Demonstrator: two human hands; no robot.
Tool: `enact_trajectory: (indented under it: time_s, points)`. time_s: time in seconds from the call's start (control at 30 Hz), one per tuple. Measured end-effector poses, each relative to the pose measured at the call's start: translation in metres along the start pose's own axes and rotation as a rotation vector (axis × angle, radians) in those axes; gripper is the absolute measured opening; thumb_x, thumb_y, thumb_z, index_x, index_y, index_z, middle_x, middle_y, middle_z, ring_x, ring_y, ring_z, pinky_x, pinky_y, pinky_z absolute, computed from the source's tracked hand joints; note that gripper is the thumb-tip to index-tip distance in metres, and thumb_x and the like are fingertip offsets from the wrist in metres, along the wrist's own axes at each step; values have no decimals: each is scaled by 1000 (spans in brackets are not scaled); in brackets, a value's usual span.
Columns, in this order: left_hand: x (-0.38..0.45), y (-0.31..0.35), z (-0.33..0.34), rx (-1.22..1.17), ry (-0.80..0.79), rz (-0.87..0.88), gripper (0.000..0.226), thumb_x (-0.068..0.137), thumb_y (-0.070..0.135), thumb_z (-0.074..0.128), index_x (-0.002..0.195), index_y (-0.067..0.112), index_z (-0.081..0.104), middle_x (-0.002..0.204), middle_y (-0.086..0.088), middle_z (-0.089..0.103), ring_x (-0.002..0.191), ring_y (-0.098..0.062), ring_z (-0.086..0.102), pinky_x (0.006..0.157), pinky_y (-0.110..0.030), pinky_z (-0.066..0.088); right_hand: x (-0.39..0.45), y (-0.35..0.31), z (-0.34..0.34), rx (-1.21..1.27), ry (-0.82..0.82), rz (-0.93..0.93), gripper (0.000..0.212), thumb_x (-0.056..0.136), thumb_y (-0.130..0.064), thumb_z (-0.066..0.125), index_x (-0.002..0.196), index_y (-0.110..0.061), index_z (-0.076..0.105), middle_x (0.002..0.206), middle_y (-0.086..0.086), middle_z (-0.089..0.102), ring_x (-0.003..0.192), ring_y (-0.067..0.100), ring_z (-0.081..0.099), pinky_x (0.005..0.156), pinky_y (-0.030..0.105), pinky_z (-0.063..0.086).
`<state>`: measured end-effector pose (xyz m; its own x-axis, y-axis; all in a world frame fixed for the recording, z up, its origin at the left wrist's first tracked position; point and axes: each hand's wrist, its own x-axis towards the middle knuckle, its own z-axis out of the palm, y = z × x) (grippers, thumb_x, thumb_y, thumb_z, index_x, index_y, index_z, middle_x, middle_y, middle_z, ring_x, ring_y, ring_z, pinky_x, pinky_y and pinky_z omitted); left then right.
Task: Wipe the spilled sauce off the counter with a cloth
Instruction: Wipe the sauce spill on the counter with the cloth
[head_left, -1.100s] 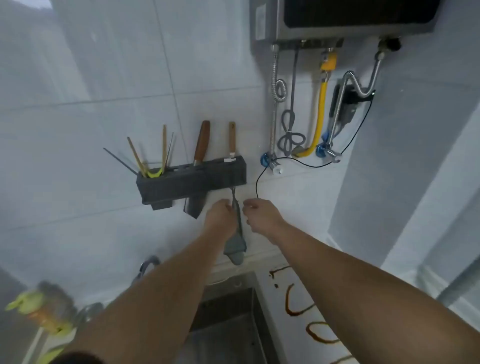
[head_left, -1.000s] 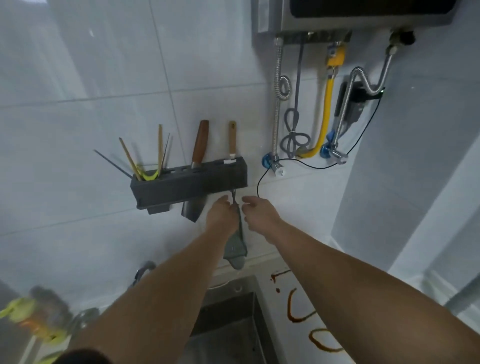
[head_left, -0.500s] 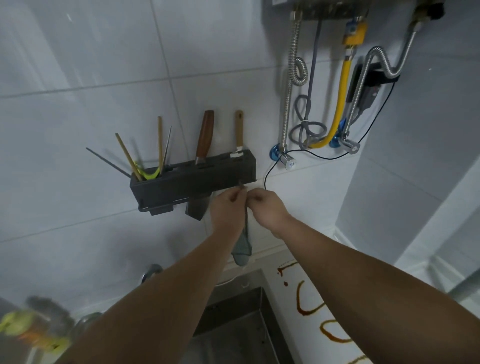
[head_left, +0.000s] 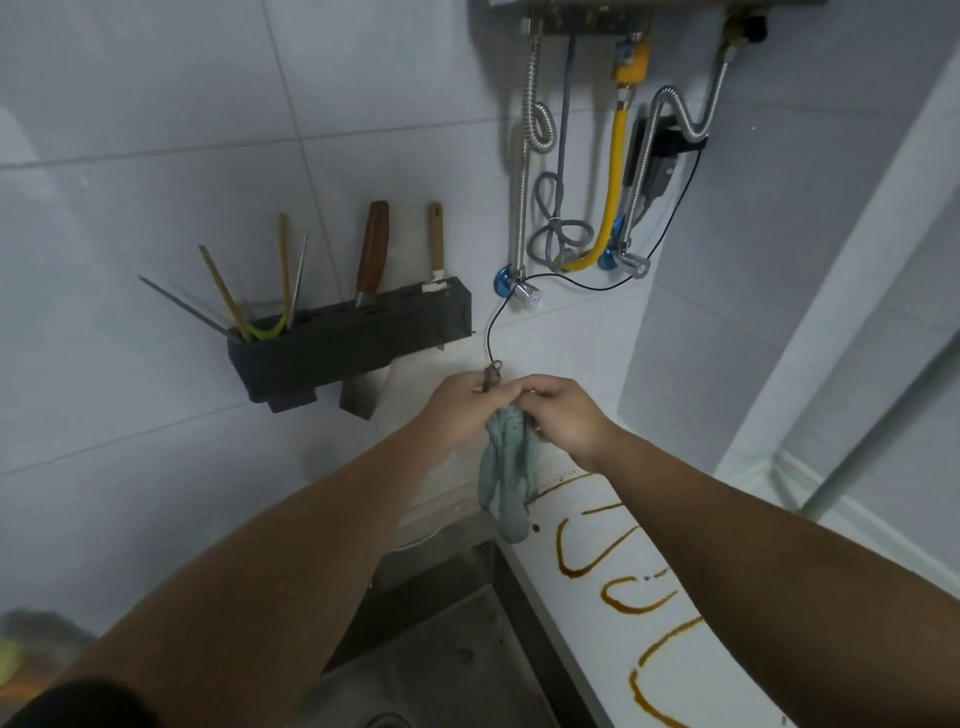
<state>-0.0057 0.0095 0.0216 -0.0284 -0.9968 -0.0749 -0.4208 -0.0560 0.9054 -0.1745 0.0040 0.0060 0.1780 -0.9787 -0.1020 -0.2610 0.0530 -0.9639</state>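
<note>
A pale blue-grey cloth (head_left: 504, 478) hangs bunched between my hands, below the dark wall rack (head_left: 348, 348). Its small hanging loop (head_left: 491, 375) sticks up above my fingers. My left hand (head_left: 457, 410) pinches the cloth's top at the loop. From the right, my right hand (head_left: 563, 413) grips the cloth's upper part. Brown sauce (head_left: 618, 577) lies in squiggly lines on the white counter (head_left: 691, 691) at the lower right. The cloth's lower end hangs just above the counter's far end.
The rack holds chopsticks (head_left: 228, 301) and two wooden-handled knives (head_left: 371, 254). A steel sink (head_left: 447, 649) lies below my arms, left of the counter. Hoses and valves (head_left: 597, 208) hang under a water heater at the upper right. A thin black wire (head_left: 493, 322) dangles near the loop.
My hands have come down and away from the rack's hook with the cloth, which now hangs free of the rack. The view has tilted down, showing more counter and sauce.
</note>
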Motion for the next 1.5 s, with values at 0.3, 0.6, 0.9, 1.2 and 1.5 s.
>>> enact_trajectory:
  time_s: [0.3,0.6,0.9,1.2,1.5]
  points:
    - [-14,27,20,-246,-166,-108,36,105,41,54,107,9,68,106,-13,75,97,-26,74,79,-32,62,-52,-5,-75,-341,-11,220,43,96,-53,72,102,-11,81,99,6,81,90,22,78,85,35,62]
    - [-30,39,25,-325,-355,-134,21,96,26,71,108,10,74,101,-6,78,91,-18,73,84,-35,60,-106,0,-123,398,230,282,28,106,-19,61,119,3,72,119,23,76,98,34,76,85,42,60]
    - [-36,27,42,-54,-194,-130,28,107,40,48,110,16,61,118,-12,68,92,-20,67,61,-31,57,-144,7,-130,354,155,482,30,97,-13,58,121,-1,72,108,19,73,94,33,72,83,49,64]
    - [-35,25,38,-54,-402,-35,43,86,4,71,122,28,71,124,-8,64,107,-20,65,86,-29,58,-158,14,-129,244,423,354,33,99,6,57,127,-10,65,121,15,66,111,36,68,94,50,62]
    - [-40,21,33,318,-334,219,19,88,7,75,107,12,78,104,-6,75,102,-24,70,97,-39,56,-181,1,-129,-538,106,378,62,89,-60,78,122,-8,74,120,6,71,111,28,66,91,40,55]
